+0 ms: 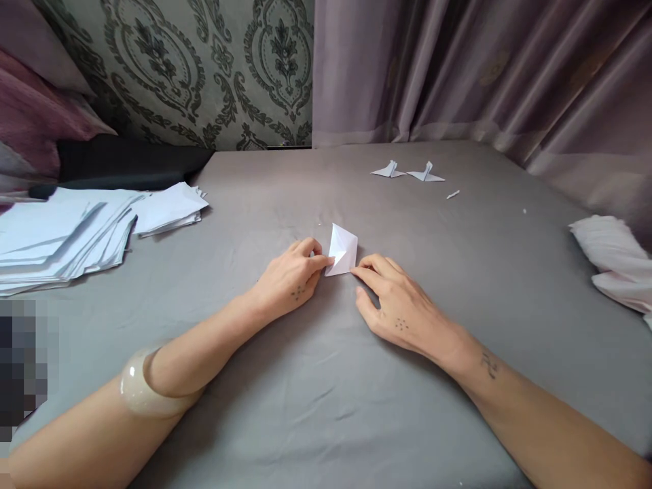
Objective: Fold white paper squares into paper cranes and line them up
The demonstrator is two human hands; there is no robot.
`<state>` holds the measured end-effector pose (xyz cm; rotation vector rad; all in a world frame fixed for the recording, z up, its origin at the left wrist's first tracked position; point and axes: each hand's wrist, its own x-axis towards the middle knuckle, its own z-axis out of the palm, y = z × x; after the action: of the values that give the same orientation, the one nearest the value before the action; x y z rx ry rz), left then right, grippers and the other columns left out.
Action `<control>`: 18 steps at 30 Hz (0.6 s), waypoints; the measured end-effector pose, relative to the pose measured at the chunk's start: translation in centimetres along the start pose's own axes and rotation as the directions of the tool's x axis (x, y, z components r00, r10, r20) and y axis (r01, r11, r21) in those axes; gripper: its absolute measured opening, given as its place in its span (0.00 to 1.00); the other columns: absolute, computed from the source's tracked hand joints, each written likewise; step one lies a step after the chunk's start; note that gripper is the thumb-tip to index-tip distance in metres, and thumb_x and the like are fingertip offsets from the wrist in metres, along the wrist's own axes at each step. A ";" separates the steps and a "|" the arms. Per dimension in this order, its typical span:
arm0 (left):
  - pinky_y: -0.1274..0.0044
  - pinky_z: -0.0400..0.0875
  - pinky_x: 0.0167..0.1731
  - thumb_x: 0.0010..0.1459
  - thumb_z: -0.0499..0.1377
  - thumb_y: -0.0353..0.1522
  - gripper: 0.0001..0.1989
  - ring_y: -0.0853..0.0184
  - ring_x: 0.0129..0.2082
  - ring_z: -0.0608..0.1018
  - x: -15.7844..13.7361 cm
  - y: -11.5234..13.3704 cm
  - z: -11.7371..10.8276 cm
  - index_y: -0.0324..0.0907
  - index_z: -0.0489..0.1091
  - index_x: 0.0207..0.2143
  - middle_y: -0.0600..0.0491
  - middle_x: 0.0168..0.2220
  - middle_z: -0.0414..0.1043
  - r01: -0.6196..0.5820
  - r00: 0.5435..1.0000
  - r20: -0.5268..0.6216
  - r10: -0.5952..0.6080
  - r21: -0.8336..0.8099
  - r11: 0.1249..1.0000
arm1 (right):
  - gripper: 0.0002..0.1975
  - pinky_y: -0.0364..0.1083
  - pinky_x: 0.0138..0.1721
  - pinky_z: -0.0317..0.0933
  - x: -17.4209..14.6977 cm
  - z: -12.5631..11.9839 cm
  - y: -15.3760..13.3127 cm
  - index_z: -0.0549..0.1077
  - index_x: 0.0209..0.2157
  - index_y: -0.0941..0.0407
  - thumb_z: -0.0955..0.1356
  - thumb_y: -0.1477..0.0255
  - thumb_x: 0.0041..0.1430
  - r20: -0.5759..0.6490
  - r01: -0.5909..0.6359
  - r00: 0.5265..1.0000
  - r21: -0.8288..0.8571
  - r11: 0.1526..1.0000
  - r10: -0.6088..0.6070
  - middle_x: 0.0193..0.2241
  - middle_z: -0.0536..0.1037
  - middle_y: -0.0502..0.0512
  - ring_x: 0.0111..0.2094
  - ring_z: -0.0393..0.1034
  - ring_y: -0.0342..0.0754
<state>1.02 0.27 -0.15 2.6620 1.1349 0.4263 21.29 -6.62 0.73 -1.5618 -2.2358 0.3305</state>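
White folded kite-shaped piece of paper (344, 248), resting on the smooth grey cloth (326, 380) in the gap between both grips. Just rightward of the bare left hand (293, 275), with long axis running away from the wrists and far tip set a little to the left. Nearer of the two: the left, with thumb tip laid over the left edge and fingers curled beside it (cannot tell of any pinch from underneath). From the bare right hand (400, 299), only just leftward and forward of the fingertips, with contact at the near right corner alone; thumb spread off towards the body, nothing pinched. Well beyond the right grip and to its right, two small winged white paper figures (426, 174). Well out leftward of the left grip, a loose stack of white paper sheets (66, 238).
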 end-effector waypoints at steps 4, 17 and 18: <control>0.74 0.68 0.34 0.64 0.46 0.29 0.18 0.64 0.39 0.71 0.0 -0.2 0.2 0.44 0.72 0.48 0.46 0.43 0.67 -0.005 1.000 0.002 0.005 -0.019 1.000 | 0.16 0.50 0.43 0.64 0.1 0.1 -0.3 0.73 0.44 0.57 0.59 0.78 0.60 0.001 0.031 1.000 -0.051 0.998 -0.031 0.40 0.72 0.58 0.41 0.65 0.50; 0.76 0.66 0.33 0.64 0.46 0.31 0.17 0.66 0.38 0.72 0.3 -1.0 0.7 0.45 0.73 0.47 0.47 0.42 0.67 -0.010 0.999 -0.051 0.004 -0.120 0.993 | 0.11 0.45 0.30 0.62 0.9 0.5 1.0 0.65 0.43 0.55 0.63 0.69 0.58 -0.178 -0.196 0.950 0.296 0.935 0.256 0.29 0.72 0.50 0.26 0.66 0.43; 0.76 0.66 0.32 0.63 0.47 0.31 0.17 0.66 0.37 0.72 0.3 -1.0 0.7 0.45 0.73 0.46 0.47 0.41 0.67 -0.011 0.998 -0.059 0.004 -0.122 0.992 | 0.15 0.45 0.29 0.61 0.9 0.7 0.9 0.63 0.44 0.55 0.66 0.67 0.55 -0.202 -0.221 0.940 0.255 0.941 0.276 0.29 0.72 0.49 0.26 0.66 0.44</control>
<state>0.80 1.06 -1.09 2.5639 1.0788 0.5596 21.45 -5.50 -0.06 -1.6647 -1.7557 0.4330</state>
